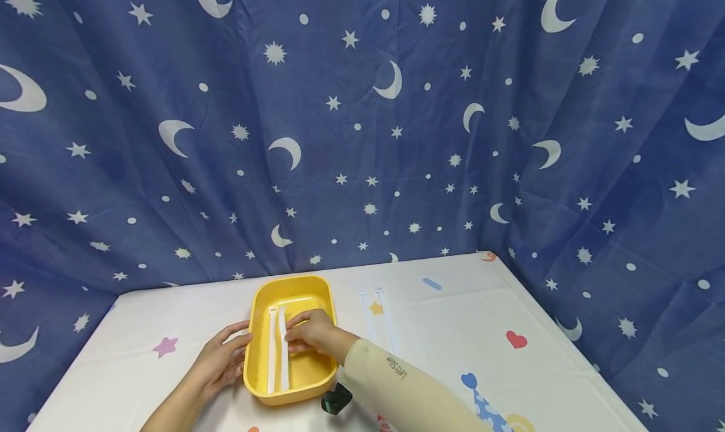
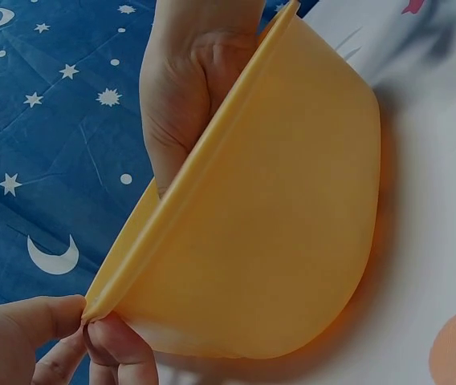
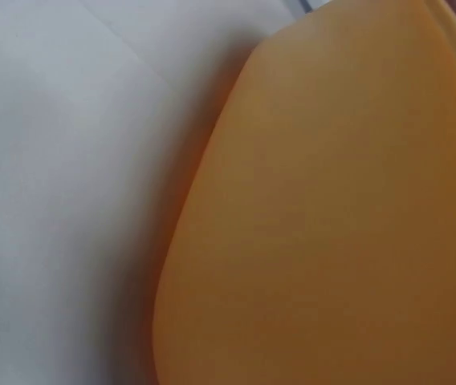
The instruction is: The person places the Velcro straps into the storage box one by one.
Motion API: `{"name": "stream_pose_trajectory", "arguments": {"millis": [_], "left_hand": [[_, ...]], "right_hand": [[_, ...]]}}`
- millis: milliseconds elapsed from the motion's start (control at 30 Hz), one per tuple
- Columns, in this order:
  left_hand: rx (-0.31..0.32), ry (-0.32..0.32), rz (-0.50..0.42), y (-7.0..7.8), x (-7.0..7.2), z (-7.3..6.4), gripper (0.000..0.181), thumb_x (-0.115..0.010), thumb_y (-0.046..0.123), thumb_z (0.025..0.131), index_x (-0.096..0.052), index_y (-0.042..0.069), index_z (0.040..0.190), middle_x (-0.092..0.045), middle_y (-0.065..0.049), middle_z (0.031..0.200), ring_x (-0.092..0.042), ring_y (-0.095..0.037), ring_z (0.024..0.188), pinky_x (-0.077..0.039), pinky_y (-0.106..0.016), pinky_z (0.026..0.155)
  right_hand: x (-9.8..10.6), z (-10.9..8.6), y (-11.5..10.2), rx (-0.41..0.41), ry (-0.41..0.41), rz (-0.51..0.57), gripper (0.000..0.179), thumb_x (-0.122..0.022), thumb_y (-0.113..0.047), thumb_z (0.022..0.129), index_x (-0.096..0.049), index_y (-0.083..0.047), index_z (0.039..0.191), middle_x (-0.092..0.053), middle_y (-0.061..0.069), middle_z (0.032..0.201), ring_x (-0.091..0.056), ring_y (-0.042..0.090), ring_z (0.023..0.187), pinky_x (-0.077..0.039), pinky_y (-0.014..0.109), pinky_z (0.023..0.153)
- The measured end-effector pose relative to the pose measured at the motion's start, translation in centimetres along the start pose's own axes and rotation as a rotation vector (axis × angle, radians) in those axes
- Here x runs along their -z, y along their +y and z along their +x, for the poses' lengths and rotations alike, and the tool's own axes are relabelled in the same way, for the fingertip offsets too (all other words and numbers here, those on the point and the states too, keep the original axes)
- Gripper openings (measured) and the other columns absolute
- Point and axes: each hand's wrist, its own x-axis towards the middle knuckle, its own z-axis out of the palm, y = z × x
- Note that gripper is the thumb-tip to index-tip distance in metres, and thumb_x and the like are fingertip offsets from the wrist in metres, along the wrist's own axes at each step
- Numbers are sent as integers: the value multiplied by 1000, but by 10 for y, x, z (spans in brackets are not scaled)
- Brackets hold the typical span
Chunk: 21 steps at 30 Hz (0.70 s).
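A yellow plastic tub (image 1: 308, 391) with rounded corners stands on the table. My left hand (image 1: 223, 359) is at its left side, and in the left wrist view thumb and fingers pinch the rim (image 2: 204, 152). Two long flat white strips lie lengthwise inside; the left strip (image 1: 272, 356) has a small slotted end. My right hand (image 1: 314, 331) reaches in over the right wall and holds the other white strip (image 1: 284, 369) by its middle, between thumb and fingers. The right wrist view shows mostly the tub's outer wall (image 3: 308, 208), which hides the right fingers.
Two more pale strips (image 1: 386, 318) with slotted ends lie on the white patterned table (image 1: 442, 331), right of the tub. A small dark device (image 1: 337, 399) is under the right sleeve (image 1: 408, 388). A blue star-and-moon curtain (image 1: 362, 136) hangs behind the table.
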Motion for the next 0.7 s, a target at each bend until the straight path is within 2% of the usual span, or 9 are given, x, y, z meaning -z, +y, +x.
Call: {"name": "stream_pose_trajectory", "arguments": {"millis": [433,700], "left_hand": [[16,-3,8,0,-1,1,52,-55,17,89,-33,8,136,-57,-11,105,-61,-21,85,-51,-38,76],[15,13,6,1,-1,1,52,-55,17,89,-34,8,135,-57,-11,104,-61,-20,84,-51,-37,76]], "right_hand": [[-2,-1,4,-23,38,-34,13,-70,9,69,-66,0,78,-62,11,63,-63,25,54,-54,32,50],[-4,3,9,26,92,-33,14,-74,9,65,-65,-1,69,-61,9,57,-60,19,46,-52,28,45]]}}
